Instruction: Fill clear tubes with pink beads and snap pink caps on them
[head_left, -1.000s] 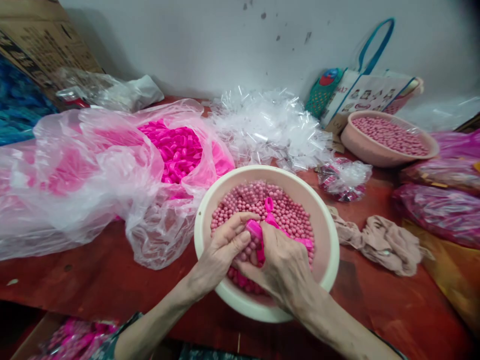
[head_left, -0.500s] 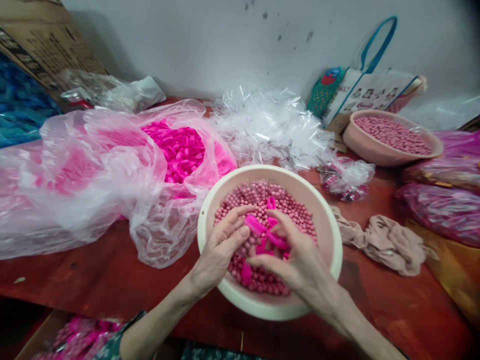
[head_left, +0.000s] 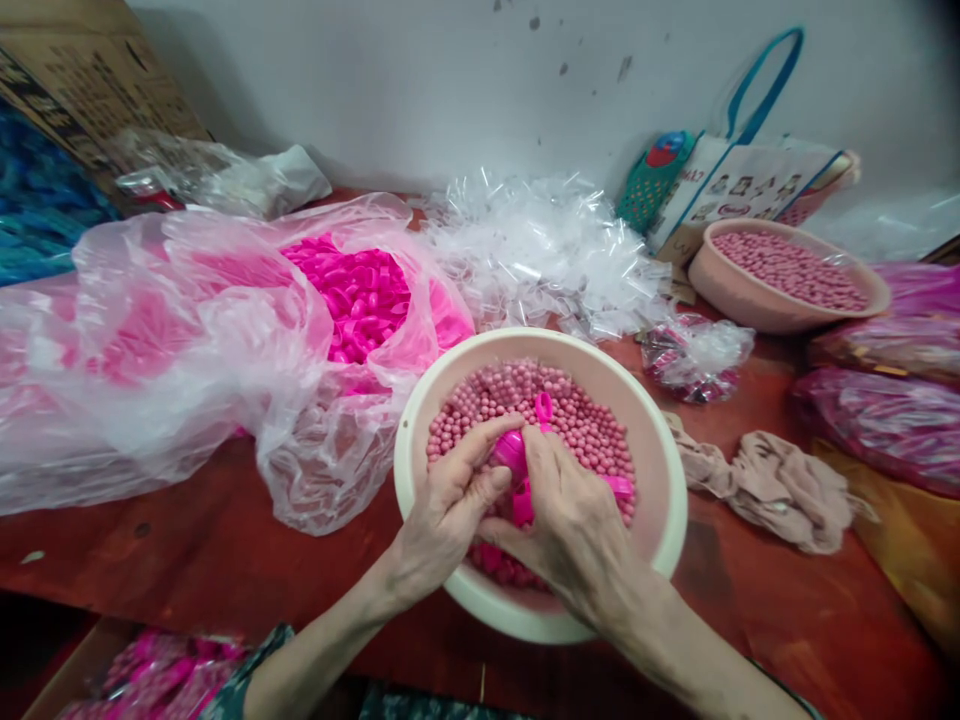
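Note:
Over a cream basin point(head_left: 671, 530) of small pink beads point(head_left: 592, 435), my two hands meet close together. My left hand point(head_left: 454, 500) pinches a bright pink plastic piece point(head_left: 510, 452) between thumb and fingers. The fingers of my right hand point(head_left: 574, 510) are bent together against the right side of that piece; their grip is hidden behind the back of the hand. More bright pink plastic pieces lie on the beads, one with a loop point(head_left: 544, 406) above my right fingers and another point(head_left: 619, 487) to their right.
Left of the basin spreads a clear plastic bag point(head_left: 300, 430) of bright pink pieces point(head_left: 367, 310). Behind stands a heap of transparent plastic wrappers point(head_left: 547, 250). To the right are a second basin point(head_left: 750, 290), a beige cloth point(head_left: 787, 490) and purple bags point(head_left: 885, 420).
My right hand has moved in against my left, its fingers closing from a spread curl. A pink piece now shows on the beads to its right.

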